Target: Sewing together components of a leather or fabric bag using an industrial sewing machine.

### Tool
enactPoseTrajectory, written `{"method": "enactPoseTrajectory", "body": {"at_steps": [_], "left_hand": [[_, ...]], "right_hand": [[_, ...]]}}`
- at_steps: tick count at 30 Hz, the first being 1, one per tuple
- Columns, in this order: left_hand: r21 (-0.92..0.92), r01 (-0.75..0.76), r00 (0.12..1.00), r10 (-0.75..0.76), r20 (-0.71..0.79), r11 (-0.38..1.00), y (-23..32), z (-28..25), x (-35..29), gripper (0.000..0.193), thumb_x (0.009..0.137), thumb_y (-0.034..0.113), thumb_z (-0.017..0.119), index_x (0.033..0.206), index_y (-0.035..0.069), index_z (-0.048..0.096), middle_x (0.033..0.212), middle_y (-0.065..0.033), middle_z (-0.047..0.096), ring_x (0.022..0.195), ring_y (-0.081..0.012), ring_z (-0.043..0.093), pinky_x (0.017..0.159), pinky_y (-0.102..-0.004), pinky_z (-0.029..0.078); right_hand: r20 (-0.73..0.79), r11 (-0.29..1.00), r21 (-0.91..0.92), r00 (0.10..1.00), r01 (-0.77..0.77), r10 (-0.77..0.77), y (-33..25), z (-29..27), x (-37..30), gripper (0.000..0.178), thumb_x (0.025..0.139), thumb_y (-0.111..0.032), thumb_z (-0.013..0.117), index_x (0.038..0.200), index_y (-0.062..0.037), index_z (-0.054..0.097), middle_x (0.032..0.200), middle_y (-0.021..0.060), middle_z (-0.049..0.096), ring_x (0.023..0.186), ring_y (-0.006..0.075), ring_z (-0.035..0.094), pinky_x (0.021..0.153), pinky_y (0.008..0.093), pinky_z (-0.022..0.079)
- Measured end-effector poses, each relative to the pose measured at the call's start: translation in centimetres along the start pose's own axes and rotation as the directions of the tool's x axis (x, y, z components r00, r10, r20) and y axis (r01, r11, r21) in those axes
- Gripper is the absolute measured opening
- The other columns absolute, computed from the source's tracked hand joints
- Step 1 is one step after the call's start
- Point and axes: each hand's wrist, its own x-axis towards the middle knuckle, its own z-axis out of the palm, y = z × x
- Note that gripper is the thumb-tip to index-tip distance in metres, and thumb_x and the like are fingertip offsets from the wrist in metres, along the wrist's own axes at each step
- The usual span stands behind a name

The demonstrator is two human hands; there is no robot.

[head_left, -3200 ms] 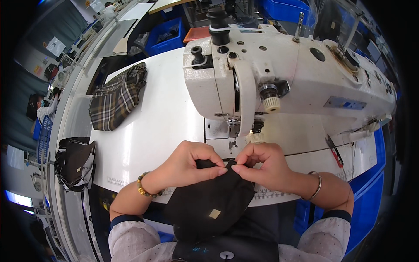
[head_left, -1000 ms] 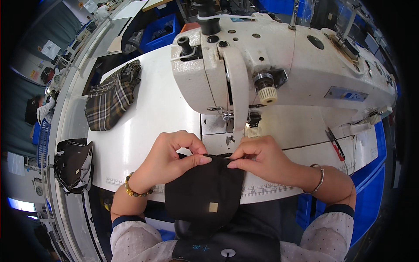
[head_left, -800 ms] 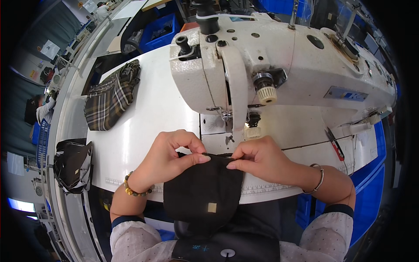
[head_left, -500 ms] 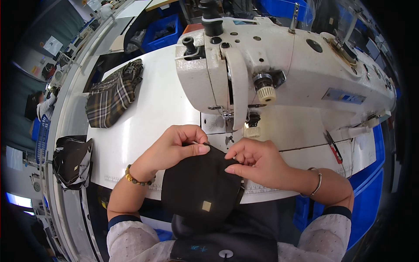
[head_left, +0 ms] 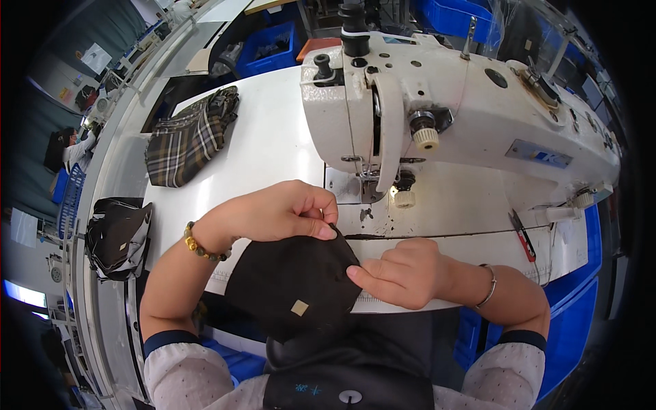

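Note:
A dark brown, cap-shaped fabric piece (head_left: 287, 273) with a small pale square on it hangs over the front edge of the table. My left hand (head_left: 287, 212) pinches its top edge between thumb and fingers. The right edge is gripped by my right hand (head_left: 403, 273), whose fingers are curled in. Between the two hands the fabric's edge runs slanting and fairly taut. Both hands are just in front of the sewing machine (head_left: 437, 109), apart from its needle and presser foot (head_left: 370, 179).
Plaid fabric pieces (head_left: 184, 143) lie on the white table (head_left: 266, 130) at the back left. A stack of dark fabric pieces (head_left: 116, 236) rests at the left edge. Red-handled thread snips (head_left: 523, 239) lie at right. A blue bin (head_left: 270, 48) stands behind.
The fabric piece has moved left and tilted. My right hand has closed more tightly at its edge, its fingers curling in. My left hand keeps its pinch. The view has shifted slightly.

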Motion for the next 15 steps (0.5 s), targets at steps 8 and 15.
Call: {"method": "enactPoseTrajectory", "body": {"at_steps": [8,15], "left_hand": [[0.441,0.097,0.995,-0.081,-0.055,0.892,-0.3,-2.2,5.0,0.024,0.09,0.022,0.077,0.103,0.004,0.07,0.084,-0.0021,0.067,0.078,-0.0139,0.059,0.075,-0.0327,0.049],[0.519,-0.165,0.884,0.359,-0.299,0.839,-1.6,-1.7,6.9,0.039,0.074,0.011,0.084,0.111,0.01,0.074,0.107,-0.0116,0.073,0.103,-0.029,0.067,0.092,-0.039,0.051]], "right_hand": [[0.199,0.898,-0.153,0.877,-0.413,0.438,0.9,2.5,-1.0,0.009,0.082,-0.014,0.069,0.088,-0.0072,0.07,0.069,0.0015,0.063,0.057,0.0186,0.064,0.044,0.0328,0.043],[0.163,0.829,-0.259,0.824,-0.495,0.543,2.3,2.9,-0.8,0.024,0.093,-0.018,0.064,0.072,-0.0078,0.066,0.055,0.0039,0.059,0.048,0.0237,0.062,0.041,0.0372,0.043]]}}
